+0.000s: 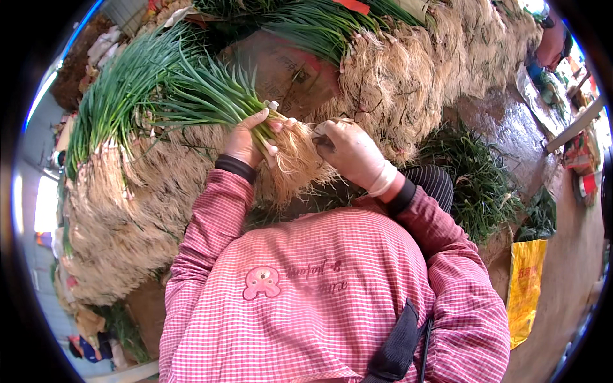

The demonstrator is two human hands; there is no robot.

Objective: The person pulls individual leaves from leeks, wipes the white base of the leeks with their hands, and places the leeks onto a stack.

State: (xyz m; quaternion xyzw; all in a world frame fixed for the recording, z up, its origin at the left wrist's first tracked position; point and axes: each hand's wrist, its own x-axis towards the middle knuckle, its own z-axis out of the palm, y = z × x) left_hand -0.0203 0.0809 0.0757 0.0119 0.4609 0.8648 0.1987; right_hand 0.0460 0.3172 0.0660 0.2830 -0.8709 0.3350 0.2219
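Observation:
My left hand (244,142) is closed around a bunch of spring onions (220,102). Their green leaves point to the upper left, and their pale bulbs and long tan roots hang to the right of my fist. Just right of those roots is my right hand (350,153), in a thin whitish glove. Its fingers are curled together by the root ends, with a small dark bit showing at the fingertips. What they pinch, if anything, I cannot make out.
Big heaps of spring onions with matted roots lie at the left (121,210) and far right (396,83). Brown packaging (274,70) lies between them. Loose green leaves (472,185) are piled at my right, near a yellow bag (526,287). Another person (553,41) is at the far right.

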